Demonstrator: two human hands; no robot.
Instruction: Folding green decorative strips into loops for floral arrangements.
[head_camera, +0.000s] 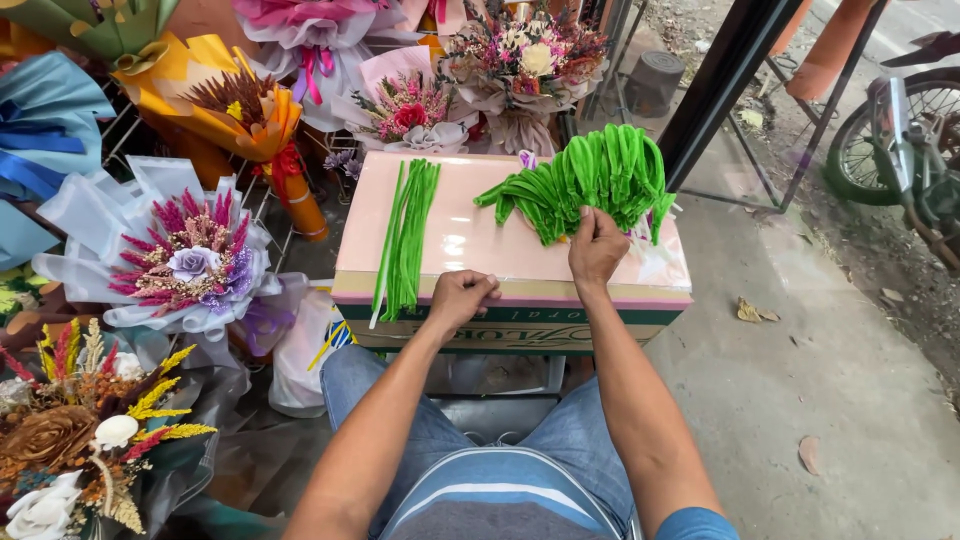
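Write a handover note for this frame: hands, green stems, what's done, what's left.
Left hand: closed, resting on the pink box top at the near end of the straight green pipe cleaners; a grip can't be confirmed.
Right hand: fingers on the pile of bent green pipe cleaners at the box's right.
Done: a large pile bent.
Left: the smaller straight bundle, unbent.
Bouquets stand to the left and behind.

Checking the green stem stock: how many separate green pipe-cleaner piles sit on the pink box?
2: a straight bundle at the box's left, and a bent pile at its right, under the right hand.
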